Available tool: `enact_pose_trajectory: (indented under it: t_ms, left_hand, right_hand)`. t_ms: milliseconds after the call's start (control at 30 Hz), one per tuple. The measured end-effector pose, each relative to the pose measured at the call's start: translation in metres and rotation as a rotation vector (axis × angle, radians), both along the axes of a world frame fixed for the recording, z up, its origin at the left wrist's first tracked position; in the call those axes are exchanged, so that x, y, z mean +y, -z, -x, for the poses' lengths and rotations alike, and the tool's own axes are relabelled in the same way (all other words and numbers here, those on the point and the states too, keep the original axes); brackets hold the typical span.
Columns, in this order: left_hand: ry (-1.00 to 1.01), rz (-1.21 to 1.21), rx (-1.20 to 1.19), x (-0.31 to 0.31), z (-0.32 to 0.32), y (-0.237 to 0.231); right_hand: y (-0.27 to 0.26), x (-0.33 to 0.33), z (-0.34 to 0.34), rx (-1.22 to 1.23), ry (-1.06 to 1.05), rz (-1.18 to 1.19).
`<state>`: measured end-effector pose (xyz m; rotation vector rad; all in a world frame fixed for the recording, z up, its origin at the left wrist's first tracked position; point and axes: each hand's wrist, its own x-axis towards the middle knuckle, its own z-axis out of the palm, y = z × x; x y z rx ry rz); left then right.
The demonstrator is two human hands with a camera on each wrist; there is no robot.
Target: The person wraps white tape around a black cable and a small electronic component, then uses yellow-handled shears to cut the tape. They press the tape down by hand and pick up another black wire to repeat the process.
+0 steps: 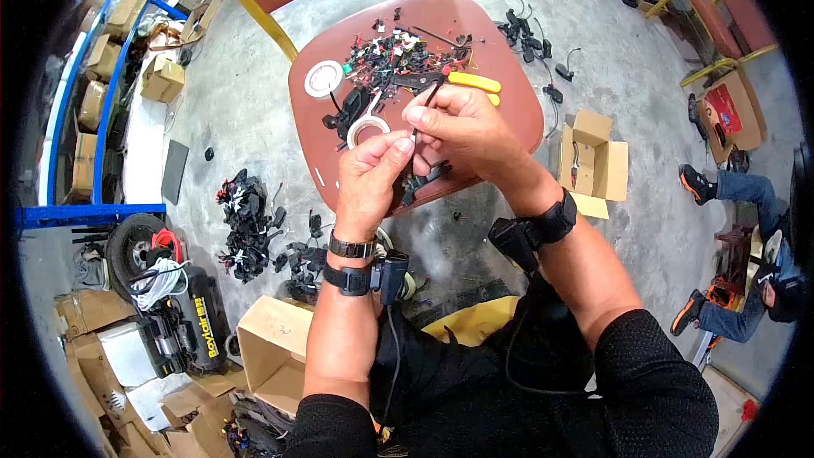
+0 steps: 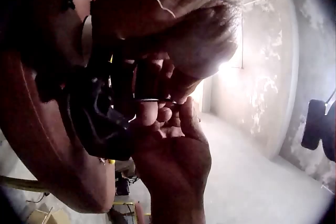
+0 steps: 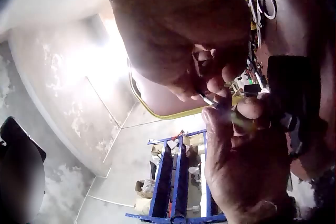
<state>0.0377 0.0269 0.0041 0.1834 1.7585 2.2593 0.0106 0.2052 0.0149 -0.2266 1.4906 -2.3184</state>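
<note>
Both hands meet over the front of a chair's red-brown seat (image 1: 517,110). My left hand (image 1: 371,176) pinches a thin dark cable (image 1: 431,95) between thumb and fingers. Just above and to the right, my right hand (image 1: 468,129) pinches the same cable, its upper end rising past the fingers toward a red tip. Close-up, the left wrist view shows the left hand (image 2: 173,19) and right hand (image 2: 173,166) fingertip to fingertip around a thin piece. In the right wrist view, fingers cover most of the cable. Beyond the hands lie yellow-handled pliers (image 1: 475,81) and a white tape roll (image 1: 368,129).
A pile of small connectors (image 1: 394,58) covers the seat's back half, beside a white disc (image 1: 323,79). Black parts (image 1: 246,229) lie on the floor at left. Open cardboard boxes (image 1: 275,343) (image 1: 606,168) stand on both sides. Another person (image 1: 755,288) is at far right.
</note>
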Motion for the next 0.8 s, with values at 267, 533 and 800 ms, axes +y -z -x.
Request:
enact_pose_trajectory:
  t_ms: [267, 533, 800]
  left_hand:
    - [0.031, 0.004, -0.008, -0.007, 0.001, 0.006]
    - [0.090, -0.004, -0.037, -0.009, -0.001, 0.001]
    - [0.059, 0.057, 0.015, -0.009, -0.007, -0.005]
  right_hand:
    - [-0.003, -0.006, 0.001, 0.042, 0.051, -0.015]
    - [0.008, -0.001, 0.007, 0.262, 0.054, -0.224]
    - [-0.020, -0.001, -0.005, 0.125, 0.041, 0.040]
